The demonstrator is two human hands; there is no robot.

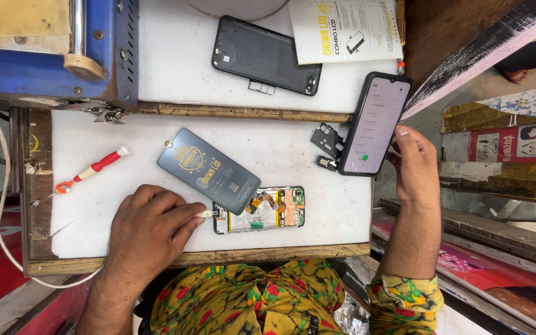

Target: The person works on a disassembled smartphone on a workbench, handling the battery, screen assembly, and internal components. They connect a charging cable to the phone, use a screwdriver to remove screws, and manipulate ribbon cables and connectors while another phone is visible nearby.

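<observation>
Right hand [415,166] gripping lit phone [375,124]

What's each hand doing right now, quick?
Left hand: closed, pinching a small white plug at the end of the opened phone on the white mat.
Right hand: closed on a lit phone, holding it up.

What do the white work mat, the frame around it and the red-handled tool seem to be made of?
White mat: probably soft foam sheet, matte, finely pebbled, with small cuts. Frame: bare wood, worn, grain and chipped edges showing. Red-handled tool: looks like glossy red and white plastic; its tip is too small to judge.
</observation>
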